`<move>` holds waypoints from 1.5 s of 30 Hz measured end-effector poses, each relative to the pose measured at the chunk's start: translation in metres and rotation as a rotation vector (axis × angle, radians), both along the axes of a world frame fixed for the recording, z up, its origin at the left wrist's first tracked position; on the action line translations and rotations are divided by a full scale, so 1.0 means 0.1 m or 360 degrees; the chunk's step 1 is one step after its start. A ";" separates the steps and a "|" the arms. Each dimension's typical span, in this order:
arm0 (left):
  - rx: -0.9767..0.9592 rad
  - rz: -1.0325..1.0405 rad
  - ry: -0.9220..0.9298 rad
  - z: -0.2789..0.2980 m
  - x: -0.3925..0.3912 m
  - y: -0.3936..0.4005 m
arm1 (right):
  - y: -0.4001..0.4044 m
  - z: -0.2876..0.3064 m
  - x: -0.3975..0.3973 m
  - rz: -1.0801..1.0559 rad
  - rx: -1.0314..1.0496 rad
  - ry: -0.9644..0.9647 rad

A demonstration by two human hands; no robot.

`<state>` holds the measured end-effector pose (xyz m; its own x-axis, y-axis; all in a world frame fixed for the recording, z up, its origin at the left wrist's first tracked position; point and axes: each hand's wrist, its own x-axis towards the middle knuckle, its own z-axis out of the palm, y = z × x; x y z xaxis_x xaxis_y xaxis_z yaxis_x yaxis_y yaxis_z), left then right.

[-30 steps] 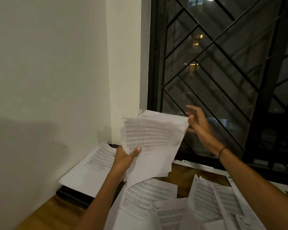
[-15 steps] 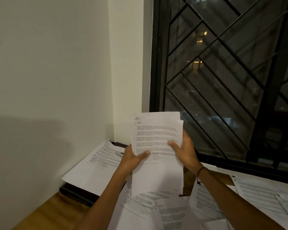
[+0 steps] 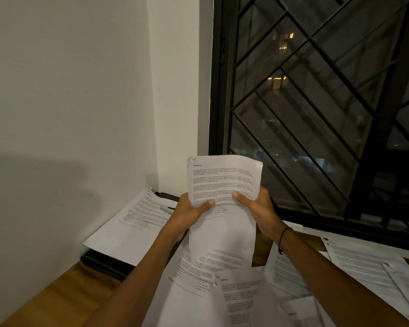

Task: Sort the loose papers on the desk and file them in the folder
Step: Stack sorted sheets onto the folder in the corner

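I hold a stack of printed papers (image 3: pixel 223 182) upright in front of me, above the desk. My left hand (image 3: pixel 187 212) grips its left edge with the thumb across the front page. On the right edge, my right hand (image 3: pixel 257 208) grips the same stack, thumb on the text. More loose printed sheets (image 3: pixel 234 291) lie spread on the wooden desk (image 3: pixel 45 296) below my arms. A black folder (image 3: pixel 104 263) lies at the back left against the wall, with a printed sheet (image 3: pixel 132 223) lying on top of it.
A white wall (image 3: pixel 69 102) closes the left side. A dark window with a black metal grille (image 3: pixel 316 114) stands behind the desk. Further sheets (image 3: pixel 368 267) lie at the right, near the window sill.
My right hand came down from the stack's top right corner and took hold of its right edge. The fanned sheets are now squared into one upright stack.
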<state>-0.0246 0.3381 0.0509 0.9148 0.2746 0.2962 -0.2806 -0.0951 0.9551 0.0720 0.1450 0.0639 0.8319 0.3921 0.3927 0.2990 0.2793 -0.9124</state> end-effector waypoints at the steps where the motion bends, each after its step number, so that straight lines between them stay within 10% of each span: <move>1: 0.0039 -0.0003 0.0025 -0.05 -0.01 0.00 | 0.01 -0.05 0.00 -0.0001 -0.0030 0.0013; 12: 0.0134 -0.0007 0.0262 -0.06 -0.17 0.30 | -0.23 0.05 0.41 -0.0585 0.0030 -0.0077; 16: 0.0798 0.0480 0.0472 -0.42 -0.14 0.54 | -0.53 -0.10 0.58 -0.0868 -0.0103 0.0124; 23: 0.1582 0.0391 0.0742 -0.75 -0.05 0.62 | -0.82 -0.56 0.59 -0.0922 -0.0293 0.0254; 35: 0.0307 0.0397 0.0491 -0.77 0.00 0.62 | -0.82 -0.95 0.39 -0.0718 -0.0427 0.0330; 45: -0.0102 0.0554 0.0304 -0.61 -0.01 0.52 | -0.53 -1.02 0.25 -0.0436 -0.0449 0.0351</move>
